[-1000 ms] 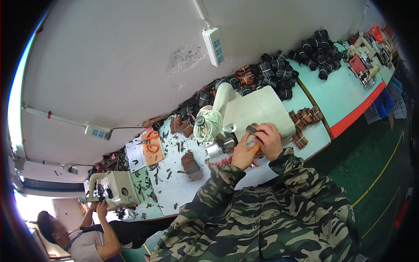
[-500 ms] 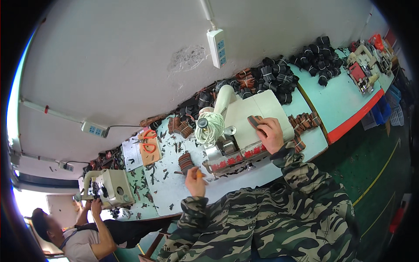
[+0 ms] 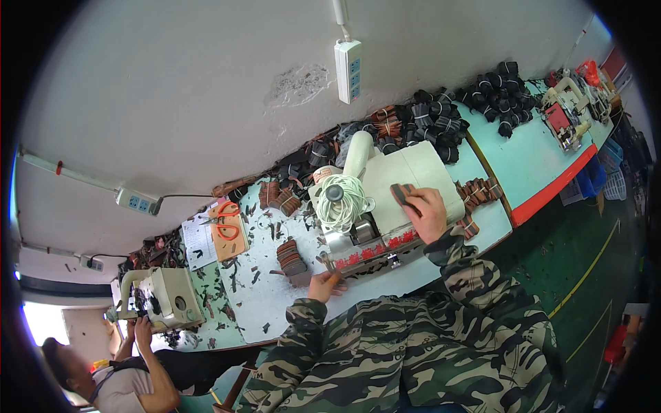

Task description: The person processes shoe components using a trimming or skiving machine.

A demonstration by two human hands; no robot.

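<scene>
My right hand (image 3: pixel 428 215) rests over the cream top of a machine (image 3: pixel 406 165), its fingers closed on a small stack of dark and brown strips (image 3: pixel 400 193). My left hand (image 3: pixel 322 286) is by the machine's front left corner, fingers drawn together. An orange patch shows at its fingertips; anything they pinch is too small to make out. Just left of the machine, a stack of brown and black leather-like pieces (image 3: pixel 291 258) lies on the white table (image 3: pixel 265 306). A coil of pale cord (image 3: pixel 341 206) hangs around the machine's knobbed post.
Orange-handled scissors (image 3: pixel 226 224) lie on a tan board at the left. Dark scraps litter the table. Brown bundles (image 3: pixel 478 196) sit right of the machine, black bundles (image 3: pixel 434 124) behind it. A person (image 3: pixel 127 378) works at another machine (image 3: pixel 165 299) at far left.
My left hand has moved right and slightly nearer to me, from beside the brown stack to the machine's front corner. My right hand keeps its hold on the strips, nearly in place.
</scene>
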